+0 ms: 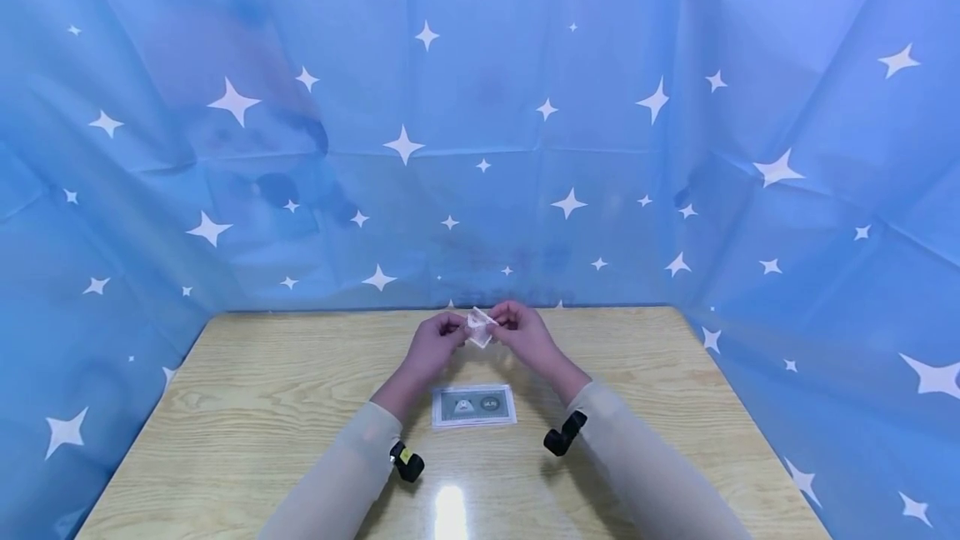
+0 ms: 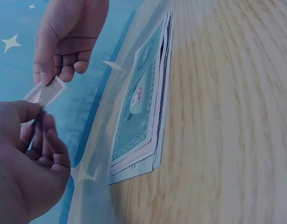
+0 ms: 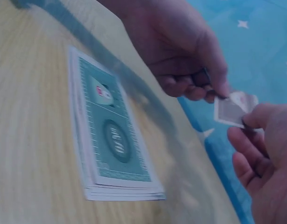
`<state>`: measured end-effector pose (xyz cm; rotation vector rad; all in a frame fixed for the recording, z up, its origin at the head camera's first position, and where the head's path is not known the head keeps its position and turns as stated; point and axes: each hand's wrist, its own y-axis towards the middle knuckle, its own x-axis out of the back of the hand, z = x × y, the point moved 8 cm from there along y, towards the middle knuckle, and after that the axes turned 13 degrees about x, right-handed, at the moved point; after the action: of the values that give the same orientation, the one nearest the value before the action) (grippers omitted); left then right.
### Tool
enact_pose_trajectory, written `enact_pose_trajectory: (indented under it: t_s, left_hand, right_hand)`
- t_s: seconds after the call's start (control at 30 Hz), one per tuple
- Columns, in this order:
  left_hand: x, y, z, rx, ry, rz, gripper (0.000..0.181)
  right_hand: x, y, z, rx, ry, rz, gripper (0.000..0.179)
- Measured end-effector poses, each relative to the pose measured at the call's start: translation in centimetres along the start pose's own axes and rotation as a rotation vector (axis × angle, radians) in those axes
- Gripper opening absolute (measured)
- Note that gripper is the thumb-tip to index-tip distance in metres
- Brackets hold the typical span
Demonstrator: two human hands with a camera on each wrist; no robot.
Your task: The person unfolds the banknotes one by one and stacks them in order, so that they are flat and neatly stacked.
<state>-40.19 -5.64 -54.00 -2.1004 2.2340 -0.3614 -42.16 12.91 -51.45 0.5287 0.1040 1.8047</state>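
Observation:
A small folded paper note [image 1: 480,327] is held up above the far edge of the table, pale with a white border. My left hand [image 1: 437,343] pinches its left side between thumb and fingers. From the opposite side my right hand [image 1: 527,337] pinches it too, as the left wrist view shows with the paper note [image 2: 52,92] spanning both thumbs. Nearer to me lies a stack of green play banknotes [image 3: 110,135], flat on the table below the hands. The top banknote carries a cartoon figure and a round emblem.
The wooden table [image 1: 262,407] reaches back to a blue curtain [image 1: 480,190] with white stars, which also hangs along both sides. Black wrist cameras sit on both sleeves. A bright light reflection [image 1: 450,511] shows at the table's near side.

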Motion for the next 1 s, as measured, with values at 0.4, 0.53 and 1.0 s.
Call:
enact_pose_trajectory:
  t_s: [0.4,0.53,1.0]
  left_hand:
    - [0.3,-0.4,-0.5,-0.038,-0.084,0.012,0.010]
    - [0.0,-0.8,-0.7,-0.035,-0.060,0.050,0.012]
    - [-0.9,-1.4,0.0,0.006,0.005,0.129,0.018]
  right_hand:
    - [-1.0,-1.2,1.4,0.000,-0.030,0.045,0.016]
    - [-0.6,-0.9,2.1,0.009,-0.082,0.042,0.011]
    - [0.1,-0.9,2.5,0.009,-0.034,-0.052,0.005]
